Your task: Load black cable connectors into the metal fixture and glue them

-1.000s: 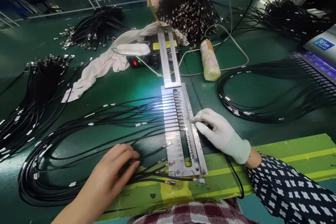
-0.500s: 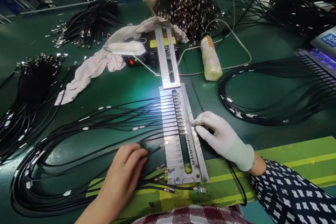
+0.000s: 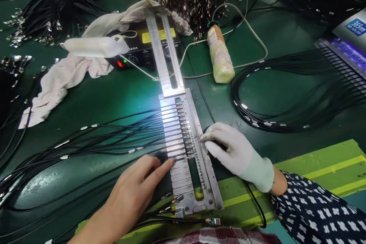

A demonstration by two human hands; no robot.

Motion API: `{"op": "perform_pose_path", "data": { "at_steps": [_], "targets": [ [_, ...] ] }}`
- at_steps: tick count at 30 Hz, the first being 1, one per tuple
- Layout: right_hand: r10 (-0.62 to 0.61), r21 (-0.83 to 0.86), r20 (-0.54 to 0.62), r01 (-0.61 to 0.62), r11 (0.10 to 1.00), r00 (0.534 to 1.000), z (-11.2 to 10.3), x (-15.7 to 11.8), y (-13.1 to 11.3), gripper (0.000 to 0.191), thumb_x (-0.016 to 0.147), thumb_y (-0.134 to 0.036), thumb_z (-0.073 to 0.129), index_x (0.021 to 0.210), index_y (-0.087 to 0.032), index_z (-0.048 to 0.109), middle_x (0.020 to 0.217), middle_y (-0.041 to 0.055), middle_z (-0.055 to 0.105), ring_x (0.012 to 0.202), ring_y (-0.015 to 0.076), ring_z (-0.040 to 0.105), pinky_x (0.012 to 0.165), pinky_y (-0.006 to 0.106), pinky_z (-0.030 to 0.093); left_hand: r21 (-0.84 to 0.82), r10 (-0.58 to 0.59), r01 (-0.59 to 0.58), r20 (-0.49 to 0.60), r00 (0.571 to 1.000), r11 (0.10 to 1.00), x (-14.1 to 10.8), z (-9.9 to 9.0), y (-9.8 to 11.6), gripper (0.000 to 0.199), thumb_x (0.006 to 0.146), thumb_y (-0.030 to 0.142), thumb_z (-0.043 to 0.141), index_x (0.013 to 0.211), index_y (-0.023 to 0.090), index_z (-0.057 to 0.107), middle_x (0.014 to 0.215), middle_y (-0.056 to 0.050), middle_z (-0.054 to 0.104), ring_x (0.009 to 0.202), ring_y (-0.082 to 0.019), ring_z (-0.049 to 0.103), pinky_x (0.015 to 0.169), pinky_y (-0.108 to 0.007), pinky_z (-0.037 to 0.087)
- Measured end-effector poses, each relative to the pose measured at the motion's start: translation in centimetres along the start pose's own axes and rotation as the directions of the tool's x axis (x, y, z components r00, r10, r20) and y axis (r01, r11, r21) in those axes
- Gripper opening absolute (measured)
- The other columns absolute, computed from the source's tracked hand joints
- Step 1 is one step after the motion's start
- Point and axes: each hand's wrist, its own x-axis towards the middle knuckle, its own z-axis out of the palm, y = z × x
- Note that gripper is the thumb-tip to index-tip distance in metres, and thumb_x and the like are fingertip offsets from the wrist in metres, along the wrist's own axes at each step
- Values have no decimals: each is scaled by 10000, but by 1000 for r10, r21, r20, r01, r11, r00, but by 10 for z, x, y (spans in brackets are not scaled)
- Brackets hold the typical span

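Note:
A slotted metal fixture (image 3: 182, 177) lies on the green table, with several black cables (image 3: 148, 124) laid across its upper grooves and their small connectors (image 3: 188, 141) lined up along the slot. My bare left hand (image 3: 137, 185) reaches in from the left, its fingers closed on a black cable at the fixture's left edge, index fingertip over the groove. At the fixture's right rail rests my gloved right hand (image 3: 233, 150), thumb and index finger pressed together at the metal; whatever lies between them is too small to make out. Loose connectors (image 3: 213, 221) lie by the near end.
Behind the fixture stand a black control box (image 3: 133, 59) and a white cloth (image 3: 57, 84). A wrapped bottle (image 3: 220, 55) lies right of them. Coiled cables (image 3: 257, 122) run to a purple-lit device (image 3: 350, 51) at right. Cable bundles (image 3: 57, 11) fill the back.
My left hand has moved up and right to the fixture, and another cable now lies in a groove there. My right hand stays at the rail. The view has shifted.

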Motion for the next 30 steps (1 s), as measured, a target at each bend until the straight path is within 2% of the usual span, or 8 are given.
{"op": "perform_pose_path", "data": {
  "at_steps": [6,11,14,16,18,23,25,30],
  "targets": [
    [7,0,7,-7,1000,1000,0,1,0,141,925,-152,521,961,-205,646,936,28,612,900,178,569,798,345,462,10,33,-34,72,997,999,5,-1,-2,560,945,65,394,1477,224,323,1014,-75,526,859,-160,491,742,-260,435],
    [11,-25,11,-11,1000,1000,-1,3,1,145,916,-148,526,962,-211,649,937,26,620,894,180,575,790,345,462,-102,39,-37,22,999,994,3,3,-1,570,931,20,393,1468,200,331,1108,-100,547,959,-177,506,839,-291,433],
    [5,-20,12,-5,1000,1000,-2,3,1,146,920,-156,522,958,-216,650,918,22,623,876,178,580,781,344,463,14,-53,54,-33,998,998,-4,5,5,535,935,56,403,1429,262,413,1170,-99,509,1054,-218,489,920,-355,395],
    [-6,-16,10,6,1000,1000,-2,3,1,146,923,-158,522,959,-218,650,913,21,626,873,178,581,780,343,463,110,-75,82,-66,995,991,-9,6,9,516,944,85,392,1421,277,433,1111,-85,519,1015,-217,480,885,-349,381],
    [-14,-13,6,14,1000,1000,-2,4,2,143,928,-167,520,957,-221,649,916,23,631,876,181,582,782,344,464,109,-83,88,-55,995,990,-10,7,12,535,942,78,373,1440,271,404,1040,-73,534,945,-197,471,812,-323,374],
    [-7,-13,2,7,1000,1000,-1,3,2,141,927,-161,521,948,-225,645,893,16,627,870,183,578,780,345,460,-147,-109,108,4,994,983,-3,6,10,512,934,54,401,1394,277,430,1013,-56,514,902,-168,459,758,-288,382],
    [-10,-21,4,10,1000,1000,0,3,1,144,927,-153,517,944,-221,643,888,16,622,872,187,574,781,348,456,-178,-98,97,1,995,979,-1,9,7,507,931,44,401,1380,277,439,1004,-53,497,895,-166,455,750,-291,378],
    [-31,-67,-29,29,997,999,2,1,0,140,914,-123,528,913,-209,638,904,20,630,881,193,577,791,351,461,42,-31,37,-119,992,998,-1,12,7,487,929,70,388,1358,282,474,971,-59,526,829,-180,450,692,-308,342]
  ]
}}
